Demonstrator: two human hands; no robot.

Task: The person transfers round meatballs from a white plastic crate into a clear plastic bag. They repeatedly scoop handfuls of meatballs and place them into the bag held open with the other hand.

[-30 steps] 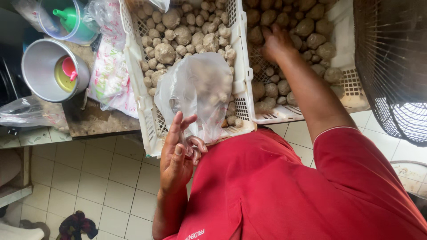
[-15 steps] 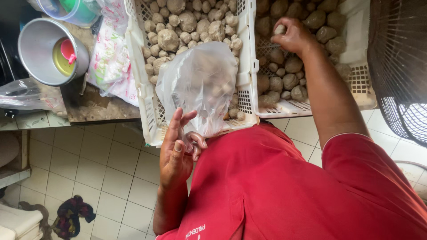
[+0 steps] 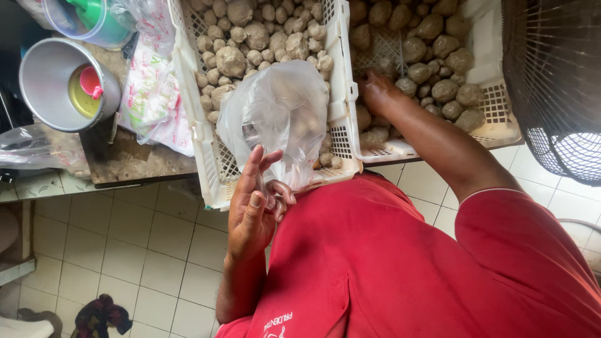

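Grey metal pot (image 3: pixel 47 78) with pink scoop (image 3: pixel 91 82) on worn table (image 3: pixel 134 159); dark wire basket (image 3: pixel 557 81) at right

bag: clear plastic bag (image 3: pixel 278 116), crinkly, puffed open, a few brown lumps inside | held at its bottom edge, hanging over the white crate (image 3: pixel 341 100) | lumps: round brown muddy lumps (image 3: pixel 432 56), piled in the crate beside it

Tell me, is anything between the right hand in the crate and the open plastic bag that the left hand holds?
Yes. The white walls of the two crates stand side by side between the right hand, down among the brown lumps, and the clear plastic bag that the left hand holds over the left crate.
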